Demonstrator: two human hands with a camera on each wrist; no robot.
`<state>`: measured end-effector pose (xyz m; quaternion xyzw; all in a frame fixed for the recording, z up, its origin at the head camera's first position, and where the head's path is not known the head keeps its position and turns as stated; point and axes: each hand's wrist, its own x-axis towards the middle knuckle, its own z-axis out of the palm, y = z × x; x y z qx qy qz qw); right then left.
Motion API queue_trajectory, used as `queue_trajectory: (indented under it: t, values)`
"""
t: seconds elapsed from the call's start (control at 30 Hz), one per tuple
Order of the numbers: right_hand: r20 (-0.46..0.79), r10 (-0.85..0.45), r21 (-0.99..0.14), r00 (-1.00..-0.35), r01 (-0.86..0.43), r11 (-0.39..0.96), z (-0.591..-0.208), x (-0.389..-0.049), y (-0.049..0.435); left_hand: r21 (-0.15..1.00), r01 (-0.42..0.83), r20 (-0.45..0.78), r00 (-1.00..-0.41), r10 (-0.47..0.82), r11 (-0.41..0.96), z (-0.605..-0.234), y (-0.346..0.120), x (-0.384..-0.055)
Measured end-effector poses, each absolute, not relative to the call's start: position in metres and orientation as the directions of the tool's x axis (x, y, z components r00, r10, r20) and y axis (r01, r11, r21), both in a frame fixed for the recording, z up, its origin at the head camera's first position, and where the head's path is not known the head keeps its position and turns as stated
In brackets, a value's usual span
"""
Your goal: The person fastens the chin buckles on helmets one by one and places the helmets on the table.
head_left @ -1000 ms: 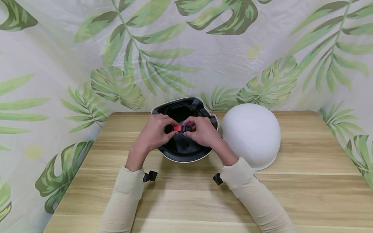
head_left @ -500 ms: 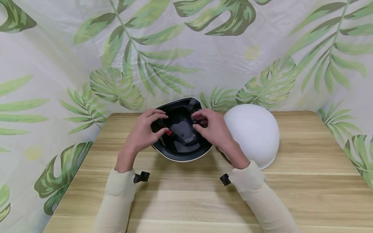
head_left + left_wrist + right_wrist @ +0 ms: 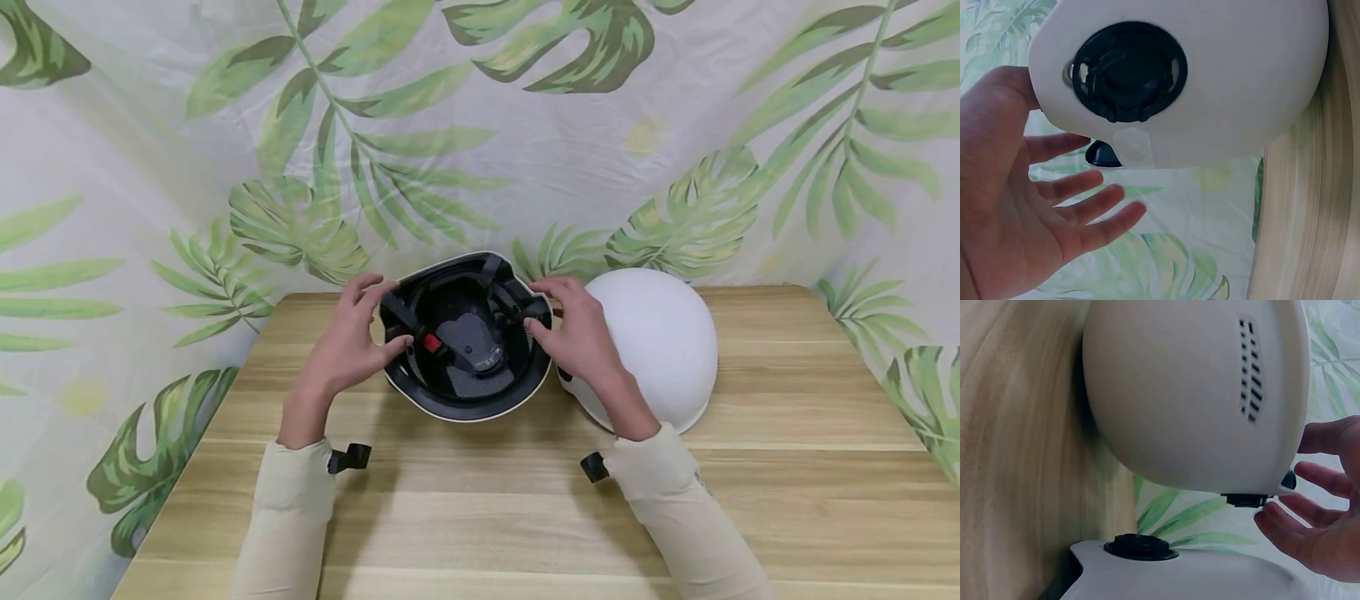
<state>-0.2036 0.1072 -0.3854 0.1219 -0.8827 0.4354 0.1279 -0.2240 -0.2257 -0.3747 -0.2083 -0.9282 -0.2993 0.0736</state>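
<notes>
The bench [image 3: 480, 525] is softly lit, with faint shadows cast near the black-lined helmet [image 3: 467, 333]. Wrist views are rendered dimmer.

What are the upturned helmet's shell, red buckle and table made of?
Shell: probably hard plastic, satin, smooth and evenly coloured. Red buckle: likely plastic from its solid colour; finish too small to judge. Table: wood or laminate, low sheen, with visible grain.
</notes>
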Motion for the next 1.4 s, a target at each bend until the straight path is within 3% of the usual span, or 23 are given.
queue_trajectory:
  t: [0.2, 0.4, 0.6, 0.9, 1.17, 1.4]
  values:
    - [0.248, -0.104, -0.787, -0.963, -0.263, 0.558, -0.389, -0.201, 0.109, 0.581, 0.351, 0.225, -0.936, 0.269, 0.734, -0.376, -0.230, -0.226]
    - [0.238, -0.069, -0.797, -0.969, -0.236, 0.556, -0.394, -0.198, 0.108, 0.637, 0.259, 0.179, -0.966, 0.187, 0.726, -0.375, -0.232, -0.225]
    - [0.237, -0.055, -0.809, -0.970, -0.229, 0.542, -0.399, -0.194, 0.104, 0.730, 0.221, 0.108, -0.972, 0.210, 0.647, -0.374, -0.239, -0.224]
    - [0.176, -0.065, -0.866, -0.982, -0.186, 0.463, -0.407, -0.193, 0.093, 0.946, 0.164, 0.092, -0.964, 0.251, 0.281, -0.381, -0.259, -0.226]
    - [0.176, -0.083, -0.885, -0.981, -0.195, 0.423, -0.412, -0.193, 0.091, 0.978, 0.197, 0.207, -0.940, 0.272, -0.062, -0.397, -0.269, -0.236]
    - [0.180, -0.079, -0.892, -0.981, -0.196, 0.408, -0.417, -0.196, 0.093, 0.969, 0.207, 0.237, -0.936, 0.261, -0.138, -0.406, -0.269, -0.241]
